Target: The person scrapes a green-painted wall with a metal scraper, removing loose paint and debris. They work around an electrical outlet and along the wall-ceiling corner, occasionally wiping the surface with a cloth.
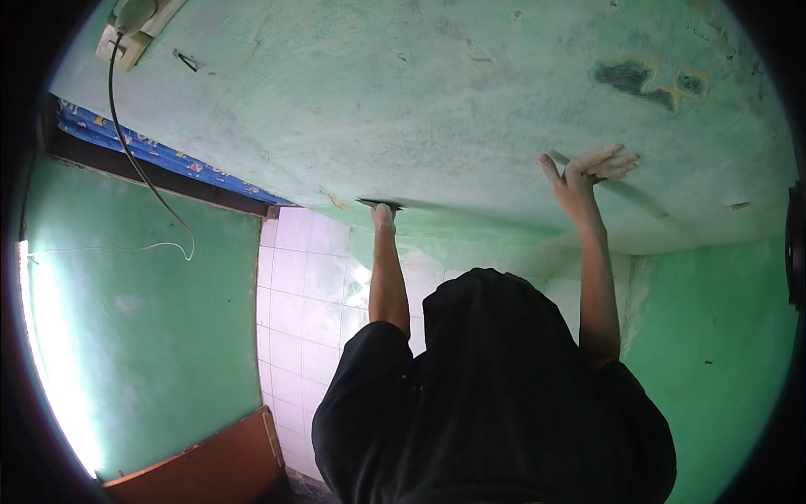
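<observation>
My left hand [383,216] grips a thin, dark, flat piece [373,203], seen nearly edge-on against the green-and-whitish wall [441,126]. Whether it is a scraper blade or a sanding sheet, I cannot tell. Further right, my right hand [589,173] is raised at the same wall, empty, with the thumb spread and whitish dust on the fingers. A shadow falls beside it, and contact between palm and wall is hard to make out. Chipped dark patches [623,79] mark the surface above that hand. Close to the left hand is a small flaked spot [334,199].
At upper left a plug sits in a socket strip [129,50], its cord [141,170] hanging down. A nail-like fitting [186,61] sticks out nearby. There is a blue patterned curtain [170,157] along a dark frame [157,183]. White tiles [302,302] and a brown board [201,460] stand at left.
</observation>
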Action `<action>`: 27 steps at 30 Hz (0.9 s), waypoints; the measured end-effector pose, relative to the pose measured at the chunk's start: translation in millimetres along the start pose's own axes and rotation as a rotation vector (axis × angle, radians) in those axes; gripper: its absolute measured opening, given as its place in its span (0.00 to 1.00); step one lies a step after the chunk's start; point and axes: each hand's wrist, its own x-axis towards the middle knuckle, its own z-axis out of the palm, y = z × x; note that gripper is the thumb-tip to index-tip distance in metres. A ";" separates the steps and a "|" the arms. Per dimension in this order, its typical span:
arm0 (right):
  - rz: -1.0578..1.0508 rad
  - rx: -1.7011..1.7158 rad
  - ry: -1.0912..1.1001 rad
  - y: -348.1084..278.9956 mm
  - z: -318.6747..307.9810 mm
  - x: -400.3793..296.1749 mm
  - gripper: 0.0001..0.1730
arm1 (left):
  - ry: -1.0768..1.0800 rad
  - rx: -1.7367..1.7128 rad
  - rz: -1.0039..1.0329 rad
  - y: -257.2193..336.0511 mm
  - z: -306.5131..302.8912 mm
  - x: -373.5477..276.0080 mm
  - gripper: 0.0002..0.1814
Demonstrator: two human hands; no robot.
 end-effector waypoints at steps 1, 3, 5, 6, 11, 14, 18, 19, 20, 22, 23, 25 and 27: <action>-0.023 -0.084 0.065 -6.3 -3.9 0.0 0.75 | -0.003 -0.001 0.020 -4.7 2.7 -7.4 0.25; -0.028 -0.057 0.091 -12.4 -8.1 -0.3 0.75 | -0.007 0.006 0.062 -14.2 3.9 -23.9 0.26; -0.030 -0.053 0.123 -13.0 -5.0 0.3 0.75 | 0.013 -0.008 0.043 -6.4 7.5 -23.0 0.27; -0.038 -0.060 0.132 -8.1 -1.6 -0.3 0.75 | -0.004 -0.015 0.026 -3.2 1.8 -15.5 0.28; 0.026 0.131 -0.057 18.3 6.5 4.5 0.74 | 0.007 0.000 -0.007 -22.9 -12.9 25.3 0.27; -0.022 0.213 -0.035 0.5 7.3 7.1 0.73 | 0.016 0.241 0.109 -59.2 -32.8 51.5 0.26; -0.019 0.083 0.069 10.2 4.6 2.8 0.73 | 0.008 0.052 0.046 -20.9 11.2 -22.4 0.24; -0.022 0.034 0.071 12.0 6.9 1.8 0.73 | -0.010 0.021 0.004 -11.2 4.5 -16.7 0.23; 0.015 0.037 0.037 19.1 12.0 0.7 0.73 | -0.031 -0.010 -0.038 -3.9 0.9 -11.9 0.23; 0.096 0.027 -0.045 28.4 19.2 -0.3 0.68 | 0.025 0.007 -0.067 1.9 -3.0 -2.8 0.21; 0.139 0.013 -0.094 29.1 20.8 0.7 0.65 | 0.053 0.016 -0.079 3.4 -4.6 2.0 0.21; 0.204 -0.033 -0.198 26.4 21.5 -1.1 0.57 | 0.042 0.117 0.006 -22.4 -6.8 11.3 0.24; 0.239 -0.065 -0.208 41.9 24.0 -9.0 0.55 | -0.064 0.086 0.177 -33.3 32.7 -50.9 0.21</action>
